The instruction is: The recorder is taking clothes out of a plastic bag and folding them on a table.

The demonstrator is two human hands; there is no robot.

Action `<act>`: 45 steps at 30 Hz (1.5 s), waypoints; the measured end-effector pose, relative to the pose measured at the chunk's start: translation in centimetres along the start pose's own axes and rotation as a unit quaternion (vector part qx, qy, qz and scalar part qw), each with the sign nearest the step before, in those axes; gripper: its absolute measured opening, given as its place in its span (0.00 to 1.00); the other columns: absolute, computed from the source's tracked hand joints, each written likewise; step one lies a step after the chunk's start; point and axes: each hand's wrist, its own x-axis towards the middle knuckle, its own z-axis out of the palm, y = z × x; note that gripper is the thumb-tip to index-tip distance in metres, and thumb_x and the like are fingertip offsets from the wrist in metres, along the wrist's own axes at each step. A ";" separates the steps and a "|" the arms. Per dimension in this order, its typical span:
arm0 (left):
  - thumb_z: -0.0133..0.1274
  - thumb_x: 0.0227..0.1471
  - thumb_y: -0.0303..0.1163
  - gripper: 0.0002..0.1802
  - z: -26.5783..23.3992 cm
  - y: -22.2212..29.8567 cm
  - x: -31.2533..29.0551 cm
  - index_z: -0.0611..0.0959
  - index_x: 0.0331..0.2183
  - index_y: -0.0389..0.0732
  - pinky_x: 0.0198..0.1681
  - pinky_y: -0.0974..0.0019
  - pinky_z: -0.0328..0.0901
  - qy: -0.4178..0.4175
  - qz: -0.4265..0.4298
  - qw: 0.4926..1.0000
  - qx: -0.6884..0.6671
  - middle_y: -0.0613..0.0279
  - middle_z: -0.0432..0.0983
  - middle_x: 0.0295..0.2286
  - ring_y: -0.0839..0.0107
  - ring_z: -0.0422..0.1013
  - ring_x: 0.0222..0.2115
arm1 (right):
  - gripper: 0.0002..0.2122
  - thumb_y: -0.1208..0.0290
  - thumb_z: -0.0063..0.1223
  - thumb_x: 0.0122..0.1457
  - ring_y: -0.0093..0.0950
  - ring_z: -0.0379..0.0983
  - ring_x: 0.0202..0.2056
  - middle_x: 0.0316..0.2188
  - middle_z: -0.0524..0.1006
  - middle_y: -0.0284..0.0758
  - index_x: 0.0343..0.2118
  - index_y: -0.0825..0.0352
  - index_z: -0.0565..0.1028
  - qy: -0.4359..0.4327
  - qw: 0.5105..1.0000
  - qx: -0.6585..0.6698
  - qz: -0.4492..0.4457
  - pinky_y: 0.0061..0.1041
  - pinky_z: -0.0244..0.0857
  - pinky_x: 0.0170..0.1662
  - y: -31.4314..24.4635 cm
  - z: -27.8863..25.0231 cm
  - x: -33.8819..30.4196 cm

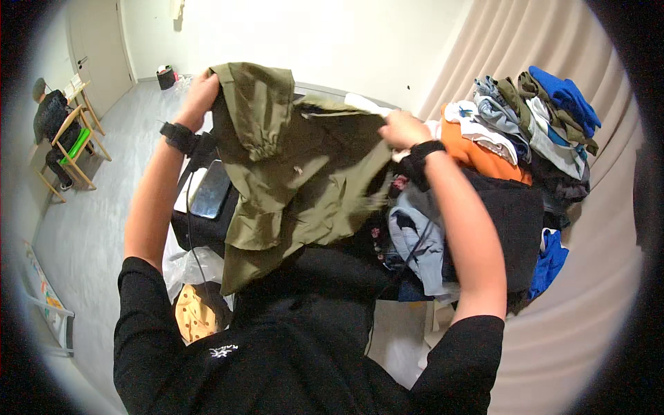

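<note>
Holding up an olive-green jacket (290,166) in the middle of the frame, we have both hands closed on its cloth. Our left hand (200,93), at the upper left, grips the top edge near a gathered sleeve cuff, and our right hand (403,129), right of centre, pinches the other edge. The jacket hangs between them, loose and wrinkled, its lower part falling toward our black shirt (297,346).

To do this step well, we judge that both grips should sit on matching points, such as the shoulders, so the cloth hangs even. The folded sleeve should be shaken free before we lay the jacket down.

At the right of the frame is a pile of clothes (526,131), orange, grey and blue, well apart from our left hand. A person sits on a wooden chair (76,142) at the far left.
</note>
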 end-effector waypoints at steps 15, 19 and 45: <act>0.48 0.42 0.13 0.20 -9.5 3.5 3.5 0.74 0.42 0.31 0.37 0.74 0.64 -0.044 0.305 0.930 0.200 0.64 0.73 0.32 0.82 0.63 0.33 | 0.13 0.72 0.45 0.55 0.26 0.71 0.37 0.34 0.78 0.39 0.42 0.71 0.73 0.110 0.970 0.202 -0.080 0.24 0.62 0.44 8.1 -8.3 -3.7; 0.50 0.44 0.17 0.21 -11.9 4.7 3.0 0.72 0.44 0.35 0.40 0.75 0.65 -0.110 0.174 0.970 -0.126 0.66 0.72 0.36 0.81 0.66 0.36 | 0.13 0.71 0.45 0.56 0.18 0.68 0.32 0.31 0.78 0.32 0.41 0.74 0.73 0.162 0.909 0.337 -0.186 0.22 0.63 0.37 8.5 -9.4 -3.7; 0.41 0.57 0.35 0.18 5.5 11.5 -4.5 0.73 0.48 0.40 0.34 0.73 0.68 -0.230 0.168 0.958 0.040 0.66 0.74 0.35 0.79 0.70 0.34 | 0.10 0.70 0.49 0.48 0.32 0.70 0.37 0.33 0.74 0.33 0.36 0.60 0.71 0.360 0.721 0.008 -0.592 0.31 0.63 0.42 -10.1 -5.9 -8.9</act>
